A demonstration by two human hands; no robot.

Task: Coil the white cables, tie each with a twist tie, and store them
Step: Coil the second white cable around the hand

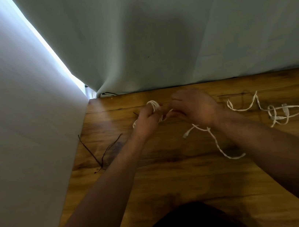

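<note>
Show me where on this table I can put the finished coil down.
Widest bare patch: the near brown wooden tabletop between the forearms, nearer than the loose white cable tail. A smaller one: the far left corner, beyond the thin dark twist ties. Crowded: the right side, under the tangled white cable.

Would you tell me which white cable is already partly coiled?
The looped cable held by the left hand, with the right hand gripping it too; the other cable sprawls loose on the table at right.
</note>
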